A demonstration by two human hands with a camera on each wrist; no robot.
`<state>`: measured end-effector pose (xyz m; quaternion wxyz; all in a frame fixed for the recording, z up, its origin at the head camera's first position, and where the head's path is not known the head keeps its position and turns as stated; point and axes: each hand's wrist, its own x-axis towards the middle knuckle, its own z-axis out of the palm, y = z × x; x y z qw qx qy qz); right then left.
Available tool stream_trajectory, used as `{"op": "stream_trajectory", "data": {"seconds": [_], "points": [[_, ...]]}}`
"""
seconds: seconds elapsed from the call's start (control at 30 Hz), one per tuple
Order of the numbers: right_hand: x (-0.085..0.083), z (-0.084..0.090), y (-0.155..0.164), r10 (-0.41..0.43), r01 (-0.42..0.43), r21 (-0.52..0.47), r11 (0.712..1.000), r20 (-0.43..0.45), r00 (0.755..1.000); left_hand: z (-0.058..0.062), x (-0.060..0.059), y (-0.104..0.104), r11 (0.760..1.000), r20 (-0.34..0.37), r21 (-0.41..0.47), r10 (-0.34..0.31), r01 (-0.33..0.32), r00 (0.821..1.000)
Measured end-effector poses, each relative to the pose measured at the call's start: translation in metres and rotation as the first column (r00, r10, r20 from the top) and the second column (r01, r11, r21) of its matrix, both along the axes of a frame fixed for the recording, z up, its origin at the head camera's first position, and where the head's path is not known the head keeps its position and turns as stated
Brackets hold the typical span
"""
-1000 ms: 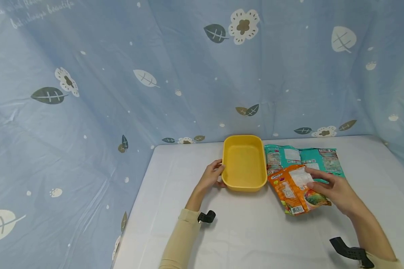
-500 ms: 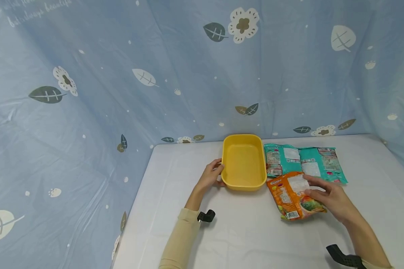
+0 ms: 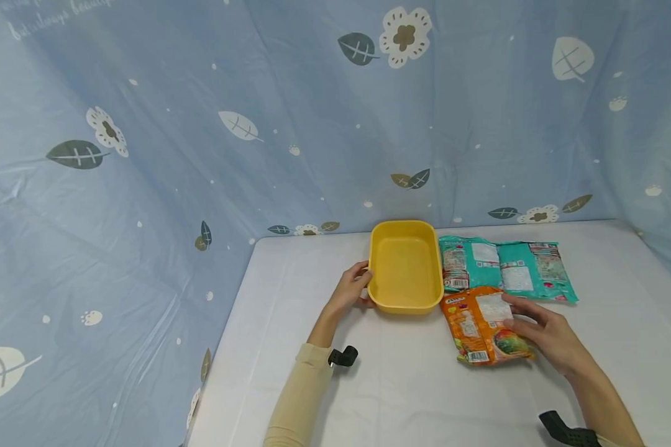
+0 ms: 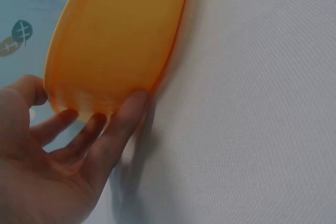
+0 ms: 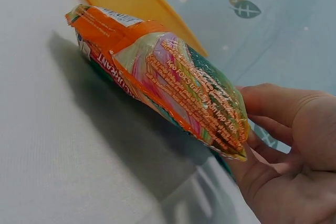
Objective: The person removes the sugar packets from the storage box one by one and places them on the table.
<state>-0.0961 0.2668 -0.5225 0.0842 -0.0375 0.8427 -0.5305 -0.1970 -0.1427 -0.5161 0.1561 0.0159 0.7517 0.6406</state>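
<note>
Left hand (image 3: 351,290): we hold the yellow box (image 3: 405,267) by its left side, so it stays put.
Right hand (image 3: 545,334): we grip the orange bag (image 3: 481,326), tipped up, just right of the box.
Green bags (image 3: 506,267): flat behind it.

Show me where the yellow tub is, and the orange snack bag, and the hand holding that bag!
yellow tub (image 3: 405,267), head view, on its bare inside floor.
orange snack bag (image 3: 475,323), head view, on the middle of its printed back.
right hand (image 3: 548,332), head view, on the back of the hand gripping the bag.
</note>
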Motion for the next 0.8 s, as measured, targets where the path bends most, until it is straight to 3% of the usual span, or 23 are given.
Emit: {"op": "stream_trajectory", "data": {"seconds": [0.3,0.8], "points": [[-0.002,-0.005,0.0,-0.013,0.002,0.091,0.996,0.12,0.993,0.0,-0.001,0.0,1.0,-0.001,-0.004,-0.003,0.003,1.0],[0.001,-0.012,-0.004,-0.04,0.014,0.159,0.987,0.16,0.986,-0.003,-0.001,-0.001,1.0,0.015,-0.005,0.015,-0.015,1.0]]}}
